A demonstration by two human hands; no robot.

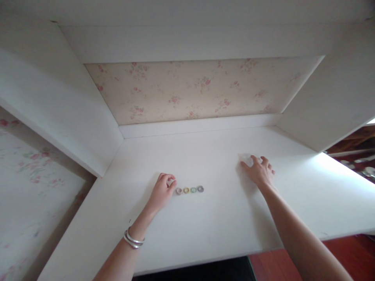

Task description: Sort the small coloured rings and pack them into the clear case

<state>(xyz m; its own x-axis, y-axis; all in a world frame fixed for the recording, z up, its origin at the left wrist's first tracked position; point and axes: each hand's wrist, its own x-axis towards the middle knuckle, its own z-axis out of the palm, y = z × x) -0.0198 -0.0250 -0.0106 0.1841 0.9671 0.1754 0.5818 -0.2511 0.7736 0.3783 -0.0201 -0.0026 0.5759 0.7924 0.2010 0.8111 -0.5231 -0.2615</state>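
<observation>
White painted wood is making up nearly everything in the head view: a broad matte desk top point(222, 218), boxed in by plain side panels and an overhead shelf, with a back wall of cream wallpaper point(187, 89) printed in faded pink sprigs. Item one, a short row of four small rings point(190, 190), is lying flat on the desk just left of centre, each touching or almost touching its neighbour; they are reading as pinkish, amber, green and grey-violet, smooth and possibly glassy or stone-like, though they are too small to tell for sure. Item two, the left hand point(163, 191), is resting with its fingers curled inward and its fingertips point(172, 182) hovering just beside the pinkish end of the row; whether it is pinching another ring I cannot tell. A pair of slim silver bangles point(133, 239) is circling that wrist. Item three, the right hand point(259, 170), is lying well apart from the rings, fingers spread and relaxed over a small translucent, crinkled thing point(247, 158), perhaps a plastic pouch, pressing rather than gripping it. By my judgement, the lining-up of the rings is the step in hand, and any further placing is calling for a light, precise fingertip touch so that the row stays straight. Reddish-brown flooring point(269, 265) is showing below the desk edge.
</observation>
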